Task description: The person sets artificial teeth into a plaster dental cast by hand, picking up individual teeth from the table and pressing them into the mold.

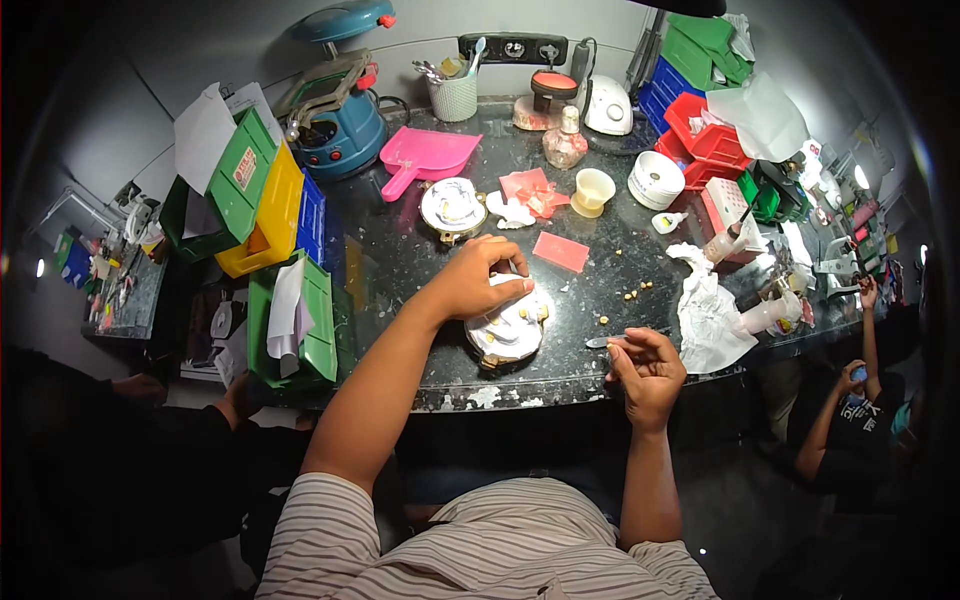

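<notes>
Pale-gry wall (435, 25) behind blk speckled bench (565, 350), dk floor (740, 505) below, brt lamp (861, 177) far R.

Single head view, recorded through the left one of two wide fisheye cameras worn side by side on the person's head. The lens looked down and forward, over the striped shirt (530, 530) at the lower edge, onto the counter (570, 370). The hands (655, 385) lay at close range around mid-frame, with the forearms (375, 395) reaching up from below; the wall (430, 35) stood farther off along the top. The picture was upright and unmirrored, and the counter's front edge bowed under the lens within a darkened rim.
</notes>
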`<state>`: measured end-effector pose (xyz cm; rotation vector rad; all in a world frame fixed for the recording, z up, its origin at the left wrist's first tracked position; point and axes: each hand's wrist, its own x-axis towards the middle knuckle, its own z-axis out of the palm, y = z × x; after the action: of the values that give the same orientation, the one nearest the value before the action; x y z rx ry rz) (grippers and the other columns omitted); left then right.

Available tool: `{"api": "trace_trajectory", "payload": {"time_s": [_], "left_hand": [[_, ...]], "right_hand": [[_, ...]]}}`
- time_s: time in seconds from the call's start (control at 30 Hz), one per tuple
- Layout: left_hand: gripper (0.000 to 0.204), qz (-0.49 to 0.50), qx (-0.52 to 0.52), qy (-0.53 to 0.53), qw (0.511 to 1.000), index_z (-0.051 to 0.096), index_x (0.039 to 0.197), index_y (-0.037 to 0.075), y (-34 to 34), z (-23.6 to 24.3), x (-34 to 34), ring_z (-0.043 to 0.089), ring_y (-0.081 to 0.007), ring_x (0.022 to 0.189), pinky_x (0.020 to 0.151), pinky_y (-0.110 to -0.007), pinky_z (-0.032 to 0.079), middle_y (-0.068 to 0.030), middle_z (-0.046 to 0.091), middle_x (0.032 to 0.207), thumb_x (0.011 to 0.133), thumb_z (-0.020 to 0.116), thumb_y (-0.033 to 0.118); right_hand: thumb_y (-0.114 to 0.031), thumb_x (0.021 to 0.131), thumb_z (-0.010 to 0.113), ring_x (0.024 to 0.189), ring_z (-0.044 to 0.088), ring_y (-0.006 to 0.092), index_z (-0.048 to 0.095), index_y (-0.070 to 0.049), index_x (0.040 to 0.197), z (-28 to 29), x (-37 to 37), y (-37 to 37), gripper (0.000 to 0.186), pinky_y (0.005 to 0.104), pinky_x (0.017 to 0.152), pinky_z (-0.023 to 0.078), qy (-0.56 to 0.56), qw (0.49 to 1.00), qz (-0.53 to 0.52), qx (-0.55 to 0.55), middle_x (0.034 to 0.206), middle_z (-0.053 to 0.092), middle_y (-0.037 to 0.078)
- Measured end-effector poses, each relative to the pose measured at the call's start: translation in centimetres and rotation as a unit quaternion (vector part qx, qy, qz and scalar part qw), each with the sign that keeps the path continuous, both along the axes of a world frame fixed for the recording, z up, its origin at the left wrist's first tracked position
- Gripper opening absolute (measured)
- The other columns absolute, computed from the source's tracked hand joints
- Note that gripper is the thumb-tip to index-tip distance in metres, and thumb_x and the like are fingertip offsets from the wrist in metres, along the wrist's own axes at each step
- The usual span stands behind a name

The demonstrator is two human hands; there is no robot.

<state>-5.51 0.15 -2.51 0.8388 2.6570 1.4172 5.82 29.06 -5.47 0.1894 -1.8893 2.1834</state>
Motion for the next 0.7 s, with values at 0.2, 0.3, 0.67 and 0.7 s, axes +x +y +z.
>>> {"api": "trace_trajectory", "payload": {"time_s": [0.2, 0.3, 0.67, 0.7], "left_hand": [[0.017, -0.015, 0.065, -0.058, 0.996, 0.073, 0.097, 0.003, -0.9, -0.4, -0.6, 0.061, -0.0129, 0.088, 0.083, -0.03, 0.05, -0.0041, 0.067, 0.093, 0.086, 0.079, 0.014], [0.014, -0.022, 0.097, -0.094, 0.991, 0.072, 0.098, 0.002, -1.2, -0.5, -1.0, 0.061, -0.0109, 0.087, 0.081, -0.029, 0.05, -0.0024, 0.067, 0.091, 0.089, 0.077, 0.012], [0.011, -0.045, 0.224, -0.202, 0.952, 0.072, 0.098, 0.001, -1.0, -0.6, -1.8, 0.062, -0.0062, 0.085, 0.077, -0.024, 0.049, 0.0002, 0.069, 0.091, 0.093, 0.074, 0.009], [0.012, -0.058, 0.204, -0.191, 0.958, 0.072, 0.098, 0.001, -1.0, -0.6, -1.9, 0.062, -0.0065, 0.085, 0.078, -0.024, 0.049, 0.0, 0.069, 0.09, 0.092, 0.075, 0.011]], "right_hand": [[0.01, 0.091, 0.071, 0.084, 0.073, 0.0132, 0.062, 0.005, 0.118, 0.3, -0.1, -0.1, 0.029, 0.0236, 0.064, 0.061, -0.014, 1.0, -0.003, -0.001, 0.101, 0.075, 0.016], [0.01, 0.091, 0.071, 0.084, 0.073, 0.0132, 0.062, 0.005, 0.116, 0.2, 0.0, 0.0, 0.028, 0.0234, 0.063, 0.061, -0.028, 1.0, 0.007, 0.011, 0.101, 0.075, 0.017], [0.01, 0.091, 0.071, 0.085, 0.073, 0.0139, 0.062, 0.005, 0.116, 0.5, 0.0, 0.0, 0.027, 0.0235, 0.064, 0.062, -0.034, 0.999, 0.003, 0.017, 0.101, 0.075, 0.017], [0.01, 0.091, 0.071, 0.085, 0.073, 0.0142, 0.062, 0.005, 0.116, 0.5, -0.1, 0.0, 0.027, 0.0236, 0.064, 0.062, -0.038, 0.999, 0.002, 0.018, 0.101, 0.075, 0.018]]}}
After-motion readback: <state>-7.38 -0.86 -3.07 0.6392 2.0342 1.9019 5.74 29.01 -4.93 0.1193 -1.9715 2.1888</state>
